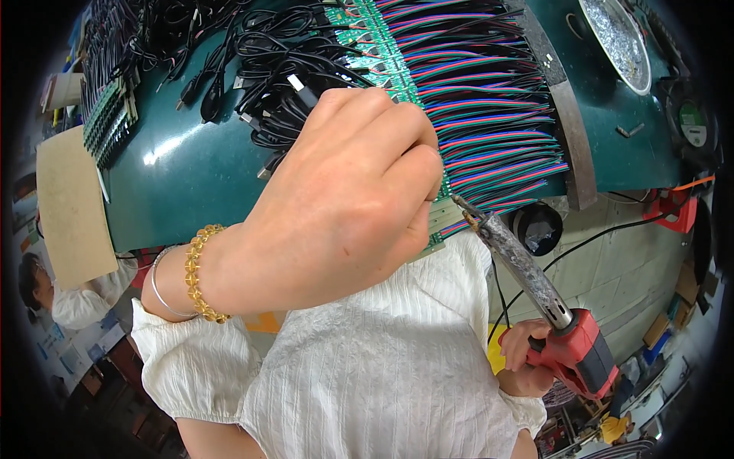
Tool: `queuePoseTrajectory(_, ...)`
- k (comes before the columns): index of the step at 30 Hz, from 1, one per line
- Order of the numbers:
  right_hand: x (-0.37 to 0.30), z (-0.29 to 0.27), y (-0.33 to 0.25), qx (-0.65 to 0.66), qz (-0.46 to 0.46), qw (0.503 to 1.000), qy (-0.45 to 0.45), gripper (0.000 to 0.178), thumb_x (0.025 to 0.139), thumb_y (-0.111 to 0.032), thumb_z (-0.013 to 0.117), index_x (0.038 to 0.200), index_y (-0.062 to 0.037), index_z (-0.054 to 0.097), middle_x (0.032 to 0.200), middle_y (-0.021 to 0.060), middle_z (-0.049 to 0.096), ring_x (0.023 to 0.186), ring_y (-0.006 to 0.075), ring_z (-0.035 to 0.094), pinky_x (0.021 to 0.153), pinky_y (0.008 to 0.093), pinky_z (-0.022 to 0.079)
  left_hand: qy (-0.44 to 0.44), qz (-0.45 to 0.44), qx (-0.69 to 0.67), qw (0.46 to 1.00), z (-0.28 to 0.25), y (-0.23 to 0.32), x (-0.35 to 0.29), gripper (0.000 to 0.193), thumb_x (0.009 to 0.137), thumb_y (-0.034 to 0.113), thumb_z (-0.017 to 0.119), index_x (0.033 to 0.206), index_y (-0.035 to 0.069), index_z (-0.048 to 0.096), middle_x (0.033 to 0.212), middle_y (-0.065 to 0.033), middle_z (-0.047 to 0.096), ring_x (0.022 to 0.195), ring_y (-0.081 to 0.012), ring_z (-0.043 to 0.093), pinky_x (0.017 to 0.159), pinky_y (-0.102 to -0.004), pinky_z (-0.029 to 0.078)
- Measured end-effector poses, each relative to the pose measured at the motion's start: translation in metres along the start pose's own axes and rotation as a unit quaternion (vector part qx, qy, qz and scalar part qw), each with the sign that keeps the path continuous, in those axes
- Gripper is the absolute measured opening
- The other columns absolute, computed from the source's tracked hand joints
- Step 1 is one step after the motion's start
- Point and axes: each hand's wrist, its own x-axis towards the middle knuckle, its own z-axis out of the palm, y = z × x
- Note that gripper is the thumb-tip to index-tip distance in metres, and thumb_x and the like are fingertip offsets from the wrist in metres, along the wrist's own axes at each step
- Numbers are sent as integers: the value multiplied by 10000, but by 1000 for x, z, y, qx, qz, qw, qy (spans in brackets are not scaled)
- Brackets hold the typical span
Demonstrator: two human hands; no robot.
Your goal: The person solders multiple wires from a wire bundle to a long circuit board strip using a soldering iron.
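My left hand [355, 187] is closed with its fingertips curled under. It lies over the near end of a long green circuit board panel [394, 65] and hides what its fingers pinch. Rows of red, blue, green and black wires [497, 103] run rightward from the panel. In my right hand [527, 356], at the lower right, is a red and black soldering gun [577, 352]. Its stained metal barrel points up and left. The iron's tip [462, 210] is beside the wire ends at the panel's near end, close to my left fingers; whether it touches cannot be told.
Bundled black USB cables [290, 50] lie left of the panel on the green table [172, 164]. A dark metal bar [569, 126] crosses the wires' right ends. A metal dish [619, 42] stands at far right. Another stack of boards [111, 118] is at far left, near cardboard [73, 206].
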Motion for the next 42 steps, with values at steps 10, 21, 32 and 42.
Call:
queuePoseTrajectory(10, -8, 3, -5, 0, 81, 993, 90, 526, 807, -519, 610, 940, -21, 503, 507, 13, 507, 402, 131, 466, 418, 263, 358, -4, -9, -9, 1000, -1, 1, 0, 252, 551, -70, 676, 744, 41, 559, 841, -71, 562, 774, -242, 522, 720, -343, 399)
queuePoseTrajectory(21, -5, 1, -6, -79, 106, 990, 58, 394, 873, -341, 571, 632, -41, 489, 564, 55, 565, 412, 154, 497, 419, 280, 398, -4, -9, -10, 1000, -3, 2, -1, 248, 554, -69, 676, 748, 38, 567, 844, -73, 567, 773, -243, 527, 719, -344, 403)
queuePoseTrajectory(32, -4, -9, 5, -53, 19, 998, 31, 802, 773, -654, 634, 1258, -34, 483, 484, -43, 469, 399, 106, 449, 434, 251, 357, -12, -3, -12, 1000, -1, -1, 3, 246, 559, -60, 684, 754, 36, 570, 848, -75, 570, 777, -248, 529, 728, -346, 408)
queuePoseTrajectory(42, 77, -21, -35, -129, -92, 977, 143, 175, 865, -72, 541, 957, 76, 560, 659, 80, 556, 585, 177, 531, 551, 284, 426, -3, 13, 11, 1000, -9, 6, -1, 249, 579, -49, 699, 773, 34, 567, 865, -75, 560, 823, -282, 524, 792, -411, 422)
